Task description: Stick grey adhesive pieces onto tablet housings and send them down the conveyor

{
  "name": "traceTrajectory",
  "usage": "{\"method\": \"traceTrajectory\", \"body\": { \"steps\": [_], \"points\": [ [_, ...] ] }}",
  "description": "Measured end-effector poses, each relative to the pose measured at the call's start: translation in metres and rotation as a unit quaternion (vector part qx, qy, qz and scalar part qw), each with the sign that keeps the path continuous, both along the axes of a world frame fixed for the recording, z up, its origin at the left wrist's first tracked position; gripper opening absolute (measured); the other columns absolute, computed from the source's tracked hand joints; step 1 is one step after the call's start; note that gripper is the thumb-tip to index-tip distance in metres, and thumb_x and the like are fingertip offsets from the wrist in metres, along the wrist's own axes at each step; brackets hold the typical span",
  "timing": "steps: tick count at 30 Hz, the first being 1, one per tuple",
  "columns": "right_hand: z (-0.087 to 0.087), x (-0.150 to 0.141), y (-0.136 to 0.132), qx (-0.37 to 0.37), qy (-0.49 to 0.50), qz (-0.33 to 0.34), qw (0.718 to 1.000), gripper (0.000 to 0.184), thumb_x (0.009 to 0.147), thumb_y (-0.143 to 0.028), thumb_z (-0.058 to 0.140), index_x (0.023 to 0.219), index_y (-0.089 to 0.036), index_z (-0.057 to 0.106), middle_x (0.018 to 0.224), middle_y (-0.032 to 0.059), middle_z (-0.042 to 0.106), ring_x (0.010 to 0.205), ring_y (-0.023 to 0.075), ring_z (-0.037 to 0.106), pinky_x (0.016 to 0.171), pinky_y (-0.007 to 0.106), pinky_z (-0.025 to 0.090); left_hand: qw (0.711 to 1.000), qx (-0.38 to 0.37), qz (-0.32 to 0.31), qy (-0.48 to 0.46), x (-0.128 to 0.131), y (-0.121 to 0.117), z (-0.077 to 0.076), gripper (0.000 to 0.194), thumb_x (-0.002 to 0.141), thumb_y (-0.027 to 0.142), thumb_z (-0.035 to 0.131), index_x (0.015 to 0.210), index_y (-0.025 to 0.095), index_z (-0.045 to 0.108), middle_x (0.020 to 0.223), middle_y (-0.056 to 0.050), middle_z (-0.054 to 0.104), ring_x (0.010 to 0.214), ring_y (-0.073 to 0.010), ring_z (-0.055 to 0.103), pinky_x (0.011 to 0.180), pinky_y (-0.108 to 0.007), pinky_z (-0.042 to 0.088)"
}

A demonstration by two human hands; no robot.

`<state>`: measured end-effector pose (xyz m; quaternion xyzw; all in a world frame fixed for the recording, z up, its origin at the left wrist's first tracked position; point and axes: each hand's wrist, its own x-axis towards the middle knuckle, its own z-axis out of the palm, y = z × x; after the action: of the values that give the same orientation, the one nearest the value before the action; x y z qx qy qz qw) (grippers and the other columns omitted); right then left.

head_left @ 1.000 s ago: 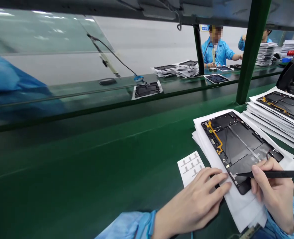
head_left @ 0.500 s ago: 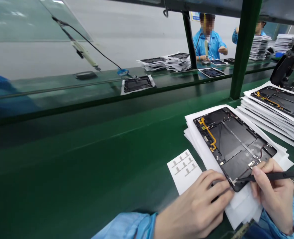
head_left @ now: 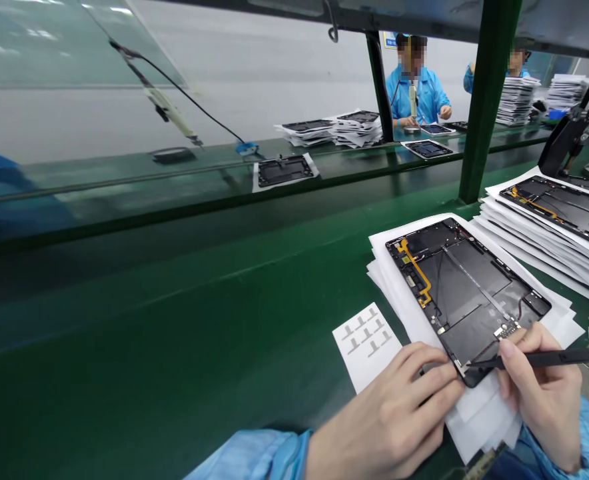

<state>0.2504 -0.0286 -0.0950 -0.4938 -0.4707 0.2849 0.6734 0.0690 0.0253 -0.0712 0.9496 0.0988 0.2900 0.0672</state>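
An opened tablet housing [head_left: 474, 293], with an orange flex cable, a silver strip and a small circuit board inside, lies on a stack of white sheets [head_left: 382, 257]. My right hand [head_left: 544, 387] grips black tweezers [head_left: 549, 358] in a pinch. Their tip touches or is just above a small silvery piece [head_left: 462, 368] at the housing's near corner. My left hand [head_left: 389, 413] rests with its fingers stretched out and slightly apart, the fingertips at the housing's near left edge; its thumb is hidden. Partly under that hand is a white card [head_left: 367, 340] bearing several grey T-shaped stickers.
A pile of sheets and housings [head_left: 539, 247] stands at the right beside a green post [head_left: 487, 113]. Beyond a rail, another housing [head_left: 284, 171] lies on the green line, with more piles [head_left: 332, 127] behind it. A co-worker in blue [head_left: 419, 93] sits at the back. A screwdriver [head_left: 164, 107] hangs at left.
The housing on the far line has shifted right. A hand at the upper right edge has gone from view. My hands and the tweezers keep nearly the same place on the housing; the view shifts slightly.
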Motion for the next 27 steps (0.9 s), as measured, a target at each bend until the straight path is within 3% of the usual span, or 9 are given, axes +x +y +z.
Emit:
{"method": "traceTrajectory", "body": {
  "steps": [8, 18, 23, 27],
  "points": [
    [-0.0009, 0.0006, 0.0014, 0.029, -0.025, -0.005, 0.999, 0.031, 0.092, -0.023, 0.060, 0.064, -0.019, 0.049, 0.051, -0.0040, 0.048, 0.045, 0.0095, 0.042, 0.043, 0.020, 0.035, 1.000, -0.001, -0.008, -0.001, -0.0026, -0.0002, -0.0026, 0.023, 0.087, 0.005, 0.044, 0.106, 0.006, 0.056, 0.096, -0.013, 0.065, 0.096, -0.0250, 0.054, 0.087, -0.040, 0.051],
    [0.0020, -0.0001, 0.0002, -0.005, -0.017, -0.013, 1.000, 0.032, 0.091, -0.026, 0.060, 0.063, -0.020, 0.048, 0.052, -0.0042, 0.047, 0.045, 0.0098, 0.041, 0.043, 0.021, 0.032, 0.999, -0.007, 0.025, -0.045, -0.0015, 0.0000, -0.0008, 0.023, 0.087, 0.004, 0.042, 0.105, 0.008, 0.056, 0.092, -0.012, 0.066, 0.091, -0.0230, 0.058, 0.080, -0.035, 0.053],
    [-0.0004, 0.0035, 0.0017, 0.029, -0.054, 0.013, 0.998, 0.031, 0.092, -0.020, 0.058, 0.063, -0.019, 0.049, 0.052, -0.0041, 0.048, 0.045, 0.0093, 0.043, 0.043, 0.019, 0.035, 0.999, -0.008, 0.029, -0.020, -0.0027, 0.0004, 0.0012, 0.025, 0.090, 0.007, 0.041, 0.112, 0.007, 0.054, 0.096, -0.013, 0.066, 0.094, -0.0235, 0.057, 0.082, -0.037, 0.054],
    [0.0002, -0.0003, 0.0015, 0.016, -0.031, -0.013, 0.999, 0.032, 0.092, -0.022, 0.059, 0.061, -0.019, 0.049, 0.052, -0.0038, 0.047, 0.046, 0.0096, 0.042, 0.044, 0.021, 0.033, 0.999, -0.022, 0.036, -0.005, -0.0027, 0.0000, 0.0032, 0.024, 0.094, 0.010, 0.039, 0.112, 0.009, 0.054, 0.097, -0.013, 0.065, 0.095, -0.0230, 0.057, 0.083, -0.036, 0.054]
  ]
}}
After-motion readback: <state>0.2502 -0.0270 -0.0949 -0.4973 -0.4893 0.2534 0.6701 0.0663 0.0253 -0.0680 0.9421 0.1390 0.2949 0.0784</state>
